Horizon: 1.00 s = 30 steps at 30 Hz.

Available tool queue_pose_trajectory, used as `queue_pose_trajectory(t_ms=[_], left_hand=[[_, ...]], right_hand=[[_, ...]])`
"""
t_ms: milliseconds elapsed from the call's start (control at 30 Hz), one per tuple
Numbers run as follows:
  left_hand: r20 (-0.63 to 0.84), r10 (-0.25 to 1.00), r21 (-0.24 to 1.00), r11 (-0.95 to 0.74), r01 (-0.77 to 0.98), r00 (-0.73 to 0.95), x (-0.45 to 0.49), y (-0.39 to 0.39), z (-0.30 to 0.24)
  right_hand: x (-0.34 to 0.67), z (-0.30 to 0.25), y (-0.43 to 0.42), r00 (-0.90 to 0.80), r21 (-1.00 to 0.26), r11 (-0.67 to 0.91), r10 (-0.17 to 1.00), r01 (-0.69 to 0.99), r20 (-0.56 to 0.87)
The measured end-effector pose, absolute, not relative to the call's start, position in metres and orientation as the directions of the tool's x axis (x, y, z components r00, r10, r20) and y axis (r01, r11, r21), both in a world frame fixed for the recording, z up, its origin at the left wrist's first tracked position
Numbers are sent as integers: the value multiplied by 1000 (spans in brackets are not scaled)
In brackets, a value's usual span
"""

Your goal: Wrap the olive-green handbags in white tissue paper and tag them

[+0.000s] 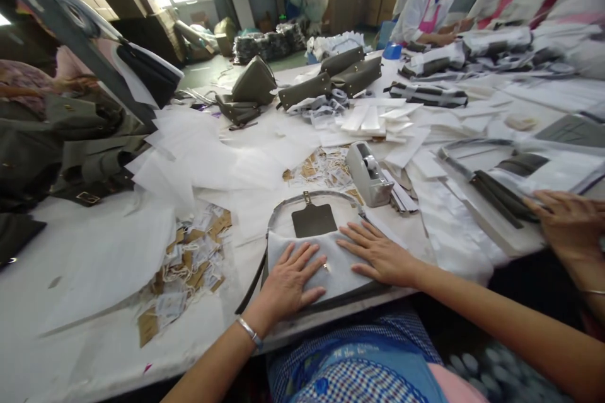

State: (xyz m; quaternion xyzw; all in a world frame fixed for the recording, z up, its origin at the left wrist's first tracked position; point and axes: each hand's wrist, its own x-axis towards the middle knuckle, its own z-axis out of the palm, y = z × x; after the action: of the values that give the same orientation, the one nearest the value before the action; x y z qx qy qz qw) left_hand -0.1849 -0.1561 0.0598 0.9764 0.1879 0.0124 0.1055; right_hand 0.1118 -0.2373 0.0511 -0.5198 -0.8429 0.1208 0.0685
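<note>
Your left hand (293, 274) and right hand (380, 255) lie flat, fingers spread, grasping nothing, on the pale front of the handbag (338, 280) at the near edge of the bench (106, 352), probably to keep it steady; the tape dispenser (371, 179) stands beyond, apparently for easy reach.

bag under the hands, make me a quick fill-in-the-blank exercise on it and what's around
The left hand and right hand lie palm ____ on the bag.
Of their wrists, only the ____ one wears a bangle.
Of the two hands, the ____ one is nearer the tape dispenser.
Missing words: down; left; right
</note>
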Motion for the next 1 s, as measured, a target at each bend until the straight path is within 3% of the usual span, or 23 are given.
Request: queue_pose_trajectory(t_ms=[500,700,833,1000], left_hand=[[-29,264,197,-944,265,964,-192,-144,70],[7,261,182,-949,256,965,-192,-143,66],[0,265,194,-946,260,964,-193,-142,63],[-31,274,240,-931,273,961,-193,-141,61]], right_hand=[[96,89,-206,-392,-275,353,914,894,-102],[67,84,-143,-148,-456,147,988,878,35],[52,74,-93,-35,-541,40,999,840,19],[54,81,-104,-35,-690,69,997,721,62]])
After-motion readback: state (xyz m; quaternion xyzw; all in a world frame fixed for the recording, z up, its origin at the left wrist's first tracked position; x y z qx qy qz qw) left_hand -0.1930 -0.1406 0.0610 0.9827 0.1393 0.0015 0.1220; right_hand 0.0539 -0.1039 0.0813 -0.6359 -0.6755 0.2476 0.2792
